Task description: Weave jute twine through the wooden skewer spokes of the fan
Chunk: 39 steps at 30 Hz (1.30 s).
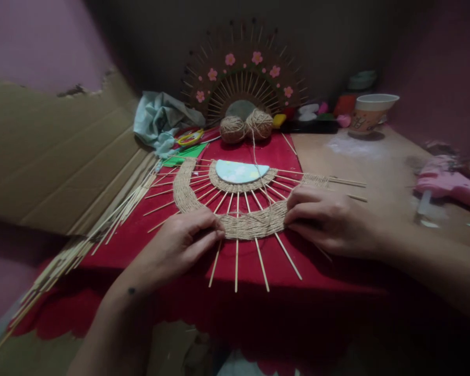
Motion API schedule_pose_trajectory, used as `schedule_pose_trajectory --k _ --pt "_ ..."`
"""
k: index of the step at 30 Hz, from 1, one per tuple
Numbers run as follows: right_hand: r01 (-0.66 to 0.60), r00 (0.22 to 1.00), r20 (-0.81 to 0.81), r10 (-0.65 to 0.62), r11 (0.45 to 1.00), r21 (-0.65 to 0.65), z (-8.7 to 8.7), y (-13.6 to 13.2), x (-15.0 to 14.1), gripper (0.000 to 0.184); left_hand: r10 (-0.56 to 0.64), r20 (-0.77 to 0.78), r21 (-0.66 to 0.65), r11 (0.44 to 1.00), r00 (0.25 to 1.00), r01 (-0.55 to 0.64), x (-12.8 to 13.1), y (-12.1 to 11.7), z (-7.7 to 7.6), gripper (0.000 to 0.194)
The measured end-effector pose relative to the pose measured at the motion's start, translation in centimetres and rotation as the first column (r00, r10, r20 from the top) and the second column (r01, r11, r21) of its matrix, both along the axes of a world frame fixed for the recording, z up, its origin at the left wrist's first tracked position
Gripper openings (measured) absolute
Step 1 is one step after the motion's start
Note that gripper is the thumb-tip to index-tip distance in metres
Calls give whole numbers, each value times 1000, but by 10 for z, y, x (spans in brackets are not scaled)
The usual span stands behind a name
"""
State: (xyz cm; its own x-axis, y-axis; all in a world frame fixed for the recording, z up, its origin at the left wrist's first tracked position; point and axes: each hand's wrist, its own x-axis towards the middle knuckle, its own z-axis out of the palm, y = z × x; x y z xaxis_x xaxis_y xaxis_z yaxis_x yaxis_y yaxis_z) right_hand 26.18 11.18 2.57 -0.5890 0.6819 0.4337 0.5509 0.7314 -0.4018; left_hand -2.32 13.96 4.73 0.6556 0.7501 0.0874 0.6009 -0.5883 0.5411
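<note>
A half-round woven fan point(246, 227) lies on a red cloth point(196, 256), its thin sticks spreading out like rays. At its centre is a pale blue half-disc point(241, 171) edged with twine weave. My left hand point(186, 237) is closed, thumb and fingers pinching the outer woven band at its lower left. Farther right along the same band, my right hand point(323, 216) pinches it too, fingertips pressed together. A twine strand point(254, 151) runs from the balls of twine point(259, 124) down across the fan to the band.
A finished-looking fan with pink flowers point(257, 57) stands at the back. Loose sticks point(117, 216) lie along the left beside cardboard point(55, 156). Yellow-handled scissors point(190, 138) and a crumpled blue cloth point(160, 120) are behind. A paper cup point(370, 115) and pink glue gun point(450, 180) sit right.
</note>
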Motion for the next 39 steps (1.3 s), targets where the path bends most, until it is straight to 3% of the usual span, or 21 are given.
schedule_pose_trajectory --k 4,7,11,14,17,21,26,31,34,39 --pt "-18 999 28 18 1000 20 -2 1 0 14 32 70 -87 996 997 -26 -1 -3 0 14" --pt "-28 998 48 27 999 21 -3 2 1 15 156 196 -226 968 968 -110 -1 -7 -1 15" --pt "-41 998 41 40 999 29 -5 1 1 17 413 341 -473 852 844 -225 -4 -14 -10 19" --pt "-36 998 50 35 999 12 -3 1 2 17 547 406 -545 788 732 -286 -4 -20 -18 22" --pt "-16 996 92 16 1000 -1 6 1 -3 16 576 448 -529 788 684 -317 -2 -25 -22 20" --pt "-50 997 62 50 999 0 24 4 -30 16 547 455 -513 806 702 -296 -1 -29 -22 19" --pt "-127 985 83 150 963 -239 35 16 -75 13 548 440 -471 815 711 -337 -2 -27 -23 17" --pt "-130 978 90 186 893 -431 26 29 -87 12 470 436 -386 868 767 -313 -7 -26 -20 13" --pt "-154 985 9 172 903 -400 14 29 -85 10 369 415 -263 924 832 -278 -13 -28 -19 11" --pt "-192 981 -1 196 961 -197 2 24 -83 14 276 368 -83 961 888 -264 -24 -37 -21 8"
